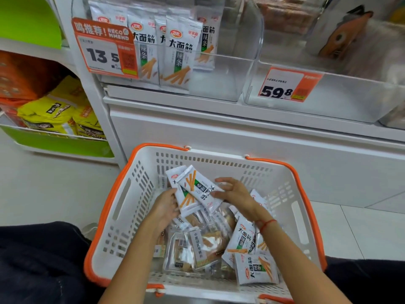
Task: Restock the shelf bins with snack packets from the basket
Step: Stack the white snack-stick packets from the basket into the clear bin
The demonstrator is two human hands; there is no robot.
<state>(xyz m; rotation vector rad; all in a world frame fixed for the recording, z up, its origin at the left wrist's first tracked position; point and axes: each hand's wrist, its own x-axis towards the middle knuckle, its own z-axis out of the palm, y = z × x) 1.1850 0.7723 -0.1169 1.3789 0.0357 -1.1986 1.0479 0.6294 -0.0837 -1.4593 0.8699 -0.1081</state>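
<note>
- Snack packets, white foil with green stripe and orange stick print [198, 189]: two of them held over the white slotted plastic basket with orange rim and handles [140, 185], between both hands.
- Left hand [166, 207]: fingers curled around the left edge of the lower packet, gripping it.
- Right hand [235, 193]: thumb and fingers pinch the right edge of the upper packet; thin red string bracelet [266, 223] on that wrist.
- Hands are close together, apart only by the packets' width.
- Below the hands: more white packets [255, 268] and clear packets with brown contents [197, 249] loose in the basket.
- Above and beyond the hands: clear plastic shelf bin [219, 77] with matching packets standing upright [178, 55]; orange price tag "13.5" [105, 49] on its front.
- Right of that: second clear bin [328, 102], tag "59.8" [289, 84].
</note>
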